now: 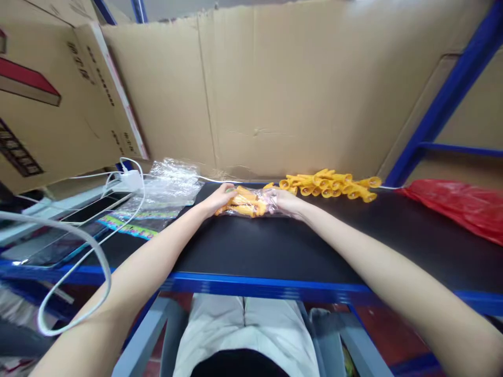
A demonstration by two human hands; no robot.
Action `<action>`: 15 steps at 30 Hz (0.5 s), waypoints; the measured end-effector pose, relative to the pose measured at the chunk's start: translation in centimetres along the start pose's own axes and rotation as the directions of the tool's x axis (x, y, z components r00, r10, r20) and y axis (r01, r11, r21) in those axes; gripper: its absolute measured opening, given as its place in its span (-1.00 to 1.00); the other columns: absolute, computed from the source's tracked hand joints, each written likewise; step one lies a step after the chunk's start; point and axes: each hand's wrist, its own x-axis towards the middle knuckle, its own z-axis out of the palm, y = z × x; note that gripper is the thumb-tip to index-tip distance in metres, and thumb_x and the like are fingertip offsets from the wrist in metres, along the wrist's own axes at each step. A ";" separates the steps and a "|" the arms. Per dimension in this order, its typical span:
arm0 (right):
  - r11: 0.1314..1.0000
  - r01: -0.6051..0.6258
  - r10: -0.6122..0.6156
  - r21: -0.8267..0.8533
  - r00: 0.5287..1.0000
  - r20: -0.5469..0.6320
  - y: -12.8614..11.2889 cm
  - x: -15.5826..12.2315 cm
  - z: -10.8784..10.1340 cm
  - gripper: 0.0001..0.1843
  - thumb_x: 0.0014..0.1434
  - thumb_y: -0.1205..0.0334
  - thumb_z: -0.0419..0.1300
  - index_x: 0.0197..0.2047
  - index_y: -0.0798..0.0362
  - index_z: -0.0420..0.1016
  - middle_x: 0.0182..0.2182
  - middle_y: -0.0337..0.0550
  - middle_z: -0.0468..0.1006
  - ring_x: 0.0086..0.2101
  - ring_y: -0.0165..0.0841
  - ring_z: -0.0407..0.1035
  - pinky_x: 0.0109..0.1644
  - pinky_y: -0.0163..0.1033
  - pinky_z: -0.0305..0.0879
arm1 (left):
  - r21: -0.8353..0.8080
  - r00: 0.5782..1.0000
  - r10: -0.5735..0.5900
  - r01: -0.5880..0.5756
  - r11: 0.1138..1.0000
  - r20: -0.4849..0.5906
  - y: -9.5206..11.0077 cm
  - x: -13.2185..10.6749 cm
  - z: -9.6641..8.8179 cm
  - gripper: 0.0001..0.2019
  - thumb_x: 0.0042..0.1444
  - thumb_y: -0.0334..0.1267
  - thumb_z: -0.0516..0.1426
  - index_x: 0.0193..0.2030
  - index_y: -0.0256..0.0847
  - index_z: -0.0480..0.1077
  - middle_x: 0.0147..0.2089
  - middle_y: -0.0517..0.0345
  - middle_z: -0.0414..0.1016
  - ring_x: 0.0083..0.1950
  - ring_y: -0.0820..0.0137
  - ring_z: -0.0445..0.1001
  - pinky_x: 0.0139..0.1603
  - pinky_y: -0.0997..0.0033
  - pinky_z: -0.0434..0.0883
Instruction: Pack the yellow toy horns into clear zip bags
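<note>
A clear plastic bag filled with yellow plastic pieces lies on the black table top, held between both hands. My left hand grips its left end with curled fingers. My right hand closes on its right end. Behind them, a loose pile of yellow plastic pieces lies against the cardboard wall.
A stack of empty clear bags with coloured header cards sits at the left. White cables and a charger lie near a phone. A red plastic bag lies at the right. Cardboard sheets wall the back; blue shelf posts stand right.
</note>
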 end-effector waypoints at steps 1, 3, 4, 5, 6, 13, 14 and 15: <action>0.999 0.006 -0.007 -0.031 1.000 -0.022 0.0 0.0 0.1 -0.96 0.00 0.44 0.12 -0.42 0.15 0.35 -0.64 -0.22 0.38 -0.65 -0.54 0.24 -0.63 -0.46 0.19 | 0.013 1.000 0.001 -0.001 1.000 0.006 0.0 0.0 0.0 -0.65 0.04 -0.21 0.09 -0.02 -0.24 0.18 -0.02 -0.01 0.32 -0.07 0.38 0.37 -0.13 0.46 0.32; 0.995 0.008 -0.013 -0.097 0.999 -0.044 0.1 0.2 0.1 -0.94 0.00 0.45 0.10 -0.40 0.16 0.36 -0.64 -0.19 0.41 -0.66 -0.54 0.24 -0.64 -0.47 0.18 | 0.038 1.000 0.010 -0.010 0.999 0.011 -0.1 0.1 0.1 -0.63 0.06 -0.24 0.07 0.01 -0.26 0.16 -0.02 -0.04 0.32 -0.08 0.38 0.37 -0.13 0.44 0.32; 0.992 0.001 -0.006 -0.125 0.999 -0.042 0.2 0.3 0.1 -0.93 0.00 0.46 0.09 -0.40 0.16 0.36 -0.64 -0.18 0.42 -0.66 -0.53 0.25 -0.64 -0.47 0.19 | 0.057 1.000 0.019 -0.020 0.998 0.011 -0.2 0.1 0.1 -0.63 0.07 -0.23 0.07 0.02 -0.26 0.16 -0.02 -0.04 0.32 -0.09 0.38 0.37 -0.13 0.44 0.32; 0.989 -0.009 0.004 -0.147 0.999 -0.037 0.2 0.4 0.0 -0.91 -0.01 0.47 0.07 -0.40 0.17 0.37 -0.64 -0.18 0.42 -0.66 -0.53 0.25 -0.64 -0.47 0.20 | 0.081 1.000 0.029 -0.030 0.996 0.011 -0.3 0.2 0.1 -0.63 0.07 -0.22 0.07 0.02 -0.27 0.16 -0.04 -0.04 0.34 -0.09 0.38 0.37 -0.13 0.43 0.31; 0.987 -0.023 0.017 -0.161 0.999 -0.035 0.2 0.4 0.0 -0.90 -0.02 0.49 0.06 -0.41 0.17 0.37 -0.65 -0.18 0.42 -0.66 -0.52 0.26 -0.64 -0.47 0.20 | 0.103 0.999 0.037 -0.038 0.994 0.011 -0.4 0.2 0.1 -0.64 0.08 -0.21 0.07 0.01 -0.27 0.17 -0.06 -0.03 0.35 -0.10 0.38 0.38 -0.13 0.42 0.31; 0.994 -0.011 0.004 -0.108 0.998 -0.066 -0.5 -0.4 0.0 -0.86 -0.09 0.50 0.14 -0.39 0.12 0.39 -0.60 -0.17 0.45 -0.55 -0.44 0.35 -0.48 -0.37 0.34 | -0.064 1.000 -0.009 0.009 0.998 0.003 0.0 -0.2 0.0 -0.75 0.10 -0.17 0.06 -0.12 -0.23 0.22 -0.12 0.03 0.35 -0.13 0.39 0.38 -0.14 0.43 0.34; 0.993 0.024 -0.032 -0.119 0.997 -0.065 -0.6 -0.5 0.1 -0.86 -0.08 0.48 0.15 -0.39 0.12 0.40 -0.59 -0.16 0.45 -0.53 -0.42 0.36 -0.46 -0.35 0.35 | -0.138 0.999 -0.035 0.036 0.990 0.011 0.3 -0.3 0.1 -0.78 0.11 -0.16 0.04 -0.14 -0.23 0.21 -0.15 0.04 0.35 -0.16 0.40 0.39 -0.17 0.42 0.35; 0.989 0.055 -0.065 -0.137 0.996 -0.068 -0.7 -0.6 0.1 -0.87 -0.07 0.47 0.15 -0.39 0.12 0.41 -0.59 -0.14 0.46 -0.52 -0.40 0.37 -0.44 -0.33 0.36 | -0.214 0.998 -0.059 0.062 0.975 0.022 0.6 -0.5 0.1 -0.80 0.13 -0.16 0.02 -0.17 -0.22 0.20 -0.19 0.05 0.35 -0.19 0.40 0.40 -0.19 0.42 0.36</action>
